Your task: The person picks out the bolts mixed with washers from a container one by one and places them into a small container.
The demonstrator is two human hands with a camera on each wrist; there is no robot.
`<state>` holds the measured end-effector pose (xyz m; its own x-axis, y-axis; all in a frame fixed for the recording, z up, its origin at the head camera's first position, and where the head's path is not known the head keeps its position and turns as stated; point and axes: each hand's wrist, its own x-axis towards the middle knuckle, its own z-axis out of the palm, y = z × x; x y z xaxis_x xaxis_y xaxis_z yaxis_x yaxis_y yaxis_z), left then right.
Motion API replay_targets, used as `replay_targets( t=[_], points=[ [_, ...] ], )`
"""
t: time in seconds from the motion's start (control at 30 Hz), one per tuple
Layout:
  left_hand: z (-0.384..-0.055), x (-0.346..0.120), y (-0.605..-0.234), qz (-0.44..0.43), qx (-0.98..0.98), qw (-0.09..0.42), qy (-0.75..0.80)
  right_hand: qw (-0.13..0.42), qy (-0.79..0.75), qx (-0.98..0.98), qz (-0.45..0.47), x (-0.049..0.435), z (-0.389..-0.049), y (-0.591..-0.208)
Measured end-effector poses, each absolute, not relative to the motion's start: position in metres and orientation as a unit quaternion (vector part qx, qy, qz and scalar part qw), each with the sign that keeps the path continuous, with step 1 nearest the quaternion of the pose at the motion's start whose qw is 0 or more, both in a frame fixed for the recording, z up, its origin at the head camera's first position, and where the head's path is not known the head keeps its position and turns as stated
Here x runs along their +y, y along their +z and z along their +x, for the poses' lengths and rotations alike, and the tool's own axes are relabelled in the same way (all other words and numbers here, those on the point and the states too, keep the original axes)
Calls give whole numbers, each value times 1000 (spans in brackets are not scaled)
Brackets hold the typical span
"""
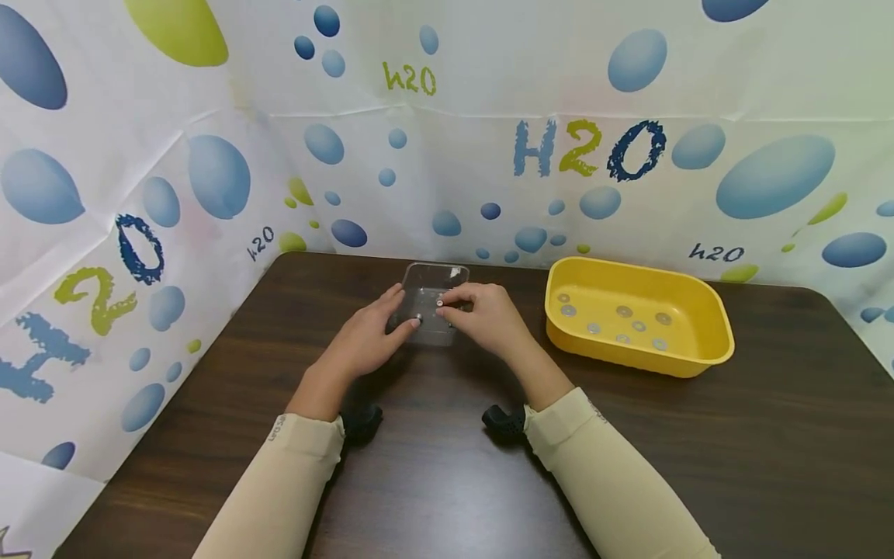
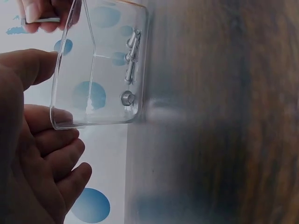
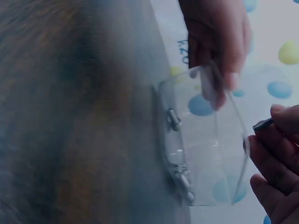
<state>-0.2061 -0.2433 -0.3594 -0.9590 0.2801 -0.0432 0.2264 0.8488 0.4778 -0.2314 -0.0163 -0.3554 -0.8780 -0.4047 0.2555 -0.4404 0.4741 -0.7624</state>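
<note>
A small clear plastic container (image 1: 434, 338) sits on the table, with several silver bolts (image 2: 132, 56) lying on its bottom. My left hand (image 1: 363, 335) holds the container at its near left corner, thumb at the front and fingers along the side. Above the right part of the container, my right hand (image 1: 486, 317) pinches a small metal bolt (image 2: 42, 20) between thumb and fingertips. Only part of that bolt shows, since the fingers cover the rest.
To the right stands a yellow plastic tub (image 1: 642, 357) with several flat metal washers (image 1: 624, 311) spread over its bottom. The dark wooden table (image 1: 419, 481) ends at a white printed sheet (image 1: 475, 140) behind and to the left.
</note>
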Motion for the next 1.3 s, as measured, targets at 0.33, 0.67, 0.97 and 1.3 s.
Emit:
replay_targets(
  t=[0.33,0.67,0.97,1.3],
  points=[
    [-207,-244,-358,137,957,64,248,19,346,-885,309,-23,-229,-361],
    [-210,-246,-360,135,953,65,263,11,339,-889,307,-23,-230,-361],
    [-211,-247,-362,129,953,58,268,12,330,-891,310,-23,-229,-363],
    [-211,-247,-362,133,952,51,270,11,323,-893,313,-23,-228,-362]
  ],
)
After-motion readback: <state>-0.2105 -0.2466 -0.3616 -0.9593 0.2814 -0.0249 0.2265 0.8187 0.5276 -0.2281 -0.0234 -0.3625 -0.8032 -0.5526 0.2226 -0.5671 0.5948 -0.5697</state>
